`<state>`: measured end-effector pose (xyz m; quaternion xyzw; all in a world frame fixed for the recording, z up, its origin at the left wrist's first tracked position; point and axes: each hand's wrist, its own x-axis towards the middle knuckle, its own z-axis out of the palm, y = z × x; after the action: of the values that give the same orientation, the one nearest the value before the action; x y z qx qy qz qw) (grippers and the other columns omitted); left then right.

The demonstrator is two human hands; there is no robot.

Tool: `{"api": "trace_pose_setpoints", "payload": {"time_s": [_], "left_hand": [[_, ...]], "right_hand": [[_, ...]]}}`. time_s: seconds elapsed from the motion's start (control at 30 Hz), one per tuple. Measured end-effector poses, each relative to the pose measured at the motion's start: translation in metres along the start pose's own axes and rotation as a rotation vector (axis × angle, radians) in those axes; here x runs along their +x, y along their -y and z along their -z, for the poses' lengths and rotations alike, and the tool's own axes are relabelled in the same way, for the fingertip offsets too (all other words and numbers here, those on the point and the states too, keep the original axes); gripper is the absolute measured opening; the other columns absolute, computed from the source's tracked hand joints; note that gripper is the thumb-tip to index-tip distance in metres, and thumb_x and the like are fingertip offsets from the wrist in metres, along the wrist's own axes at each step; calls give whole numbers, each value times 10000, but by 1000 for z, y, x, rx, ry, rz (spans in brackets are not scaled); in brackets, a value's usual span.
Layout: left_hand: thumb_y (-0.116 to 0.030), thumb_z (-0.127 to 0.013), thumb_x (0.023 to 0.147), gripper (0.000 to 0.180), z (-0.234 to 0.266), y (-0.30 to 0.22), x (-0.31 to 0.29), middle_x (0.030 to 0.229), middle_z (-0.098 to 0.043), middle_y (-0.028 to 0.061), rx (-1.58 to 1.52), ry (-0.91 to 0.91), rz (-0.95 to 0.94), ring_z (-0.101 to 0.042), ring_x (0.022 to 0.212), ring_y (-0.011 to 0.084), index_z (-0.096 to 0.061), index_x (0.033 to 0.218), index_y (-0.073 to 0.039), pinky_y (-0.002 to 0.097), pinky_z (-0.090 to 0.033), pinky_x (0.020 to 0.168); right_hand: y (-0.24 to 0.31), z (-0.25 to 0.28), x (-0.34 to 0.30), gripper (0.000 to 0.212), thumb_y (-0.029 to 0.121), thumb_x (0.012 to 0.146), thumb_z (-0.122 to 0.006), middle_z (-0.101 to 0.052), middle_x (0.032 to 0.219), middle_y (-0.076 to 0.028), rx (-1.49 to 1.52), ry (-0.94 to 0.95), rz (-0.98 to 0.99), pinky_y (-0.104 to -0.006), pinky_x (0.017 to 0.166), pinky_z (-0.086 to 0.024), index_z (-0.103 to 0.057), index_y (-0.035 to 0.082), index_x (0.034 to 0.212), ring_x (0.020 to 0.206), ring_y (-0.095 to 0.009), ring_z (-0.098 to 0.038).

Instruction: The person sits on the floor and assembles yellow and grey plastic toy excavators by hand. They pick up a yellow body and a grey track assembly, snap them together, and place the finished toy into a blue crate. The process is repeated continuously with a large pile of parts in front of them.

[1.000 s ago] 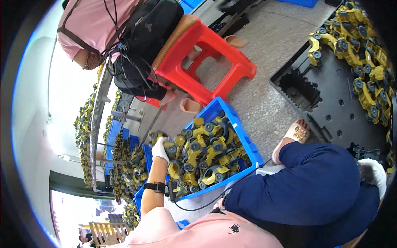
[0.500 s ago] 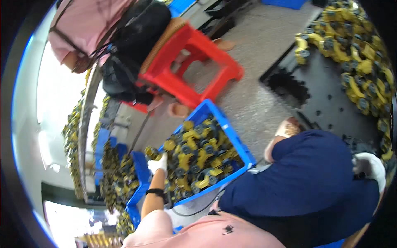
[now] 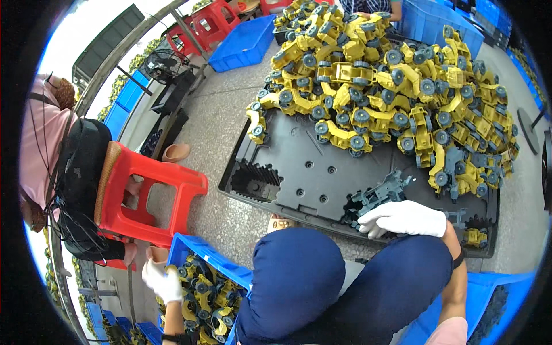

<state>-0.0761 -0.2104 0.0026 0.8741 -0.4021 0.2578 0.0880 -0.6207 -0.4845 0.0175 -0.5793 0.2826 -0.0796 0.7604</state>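
My right hand (image 3: 402, 219), in a white glove, is beside my knee at the near edge of a black plastic pallet (image 3: 313, 187). Its curled fingers are closed on a dark grey toy vehicle chassis (image 3: 384, 191); the thumb's grip is partly hidden. My left hand (image 3: 164, 283), also gloved, hovers at the left side of a blue crate (image 3: 215, 256) of yellow toy trucks (image 3: 207, 293). Its fingers look loosely apart, slightly blurred, with nothing seen in them. A large heap of similar yellow toy trucks (image 3: 356, 80) covers the pallet's far side.
A red stool (image 3: 167, 184) stands to the left, beside a person in pink (image 3: 49, 144). Beyond are another blue crate (image 3: 244, 43) and a black fan (image 3: 164, 64). A blue bin (image 3: 474, 293) is by my right arm. Another person's checked sleeve (image 3: 368, 6) shows behind the heap.
My view has swung right, bringing the pallet and heap to the middle. My left hand has moved from over the crate's trucks to its left side. The grey chassis has come into view at my right hand.
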Motion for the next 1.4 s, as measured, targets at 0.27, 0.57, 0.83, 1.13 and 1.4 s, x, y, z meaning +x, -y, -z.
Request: {"api": "trace_pose_setpoints", "payload": {"time_s": [0.27, 0.57, 0.83, 1.13, 1.4], "left_hand": [[-248, -679, 847, 367, -131, -258, 127, 1117, -620, 178, -813, 434, -305, -612, 1026, 316, -640, 1155, -53, 387, -479, 923], [-372, -442, 956, 464, -275, -382, 246, 1136, -660, 213, -536, 725, -196, -642, 1024, 331, -637, 1148, 3, 421, -493, 861], [-370, -766, 787, 422, -219, -406, 162, 846, -653, 133, -1097, 918, -38, -598, 805, 159, -662, 943, 9, 315, -486, 742], [-245, -711, 867, 446, -130, -358, 83, 1016, -620, 60, -1771, 1443, 139, -610, 883, 137, -521, 1221, -52, 307, -522, 745], [-444, -558, 941, 519, -79, -362, 50, 1161, -615, 135, -2030, 1917, 408, -614, 978, 230, -507, 1284, -57, 378, -537, 818]], "right_hand": [[10, -6, -1, 411, 322, 987, -511, -668, 1185, -36, -161, -137, -87, -205, 769, -488, -581, 83, 1314, 1005, -98, -640], [18, -15, -10, 398, 345, 974, -563, -680, 1162, -35, -242, -162, -85, -262, 803, -519, -589, 133, 1310, 957, -126, -641], [13, -6, 9, 399, 340, 980, -553, -683, 1141, -47, -313, -148, -39, -287, 773, -522, -576, 127, 1317, 865, -144, -651], [-65, 4, 0, 341, 101, 911, -641, -685, 1032, -64, -281, -1090, 123, -239, 688, -515, -602, 37, 1243, 814, -91, -623], [-111, 5, -34, 420, 222, 854, -660, -627, 1109, -181, -688, -1229, 56, -412, 924, -464, -601, 30, 1223, 1046, -338, -585]]}}
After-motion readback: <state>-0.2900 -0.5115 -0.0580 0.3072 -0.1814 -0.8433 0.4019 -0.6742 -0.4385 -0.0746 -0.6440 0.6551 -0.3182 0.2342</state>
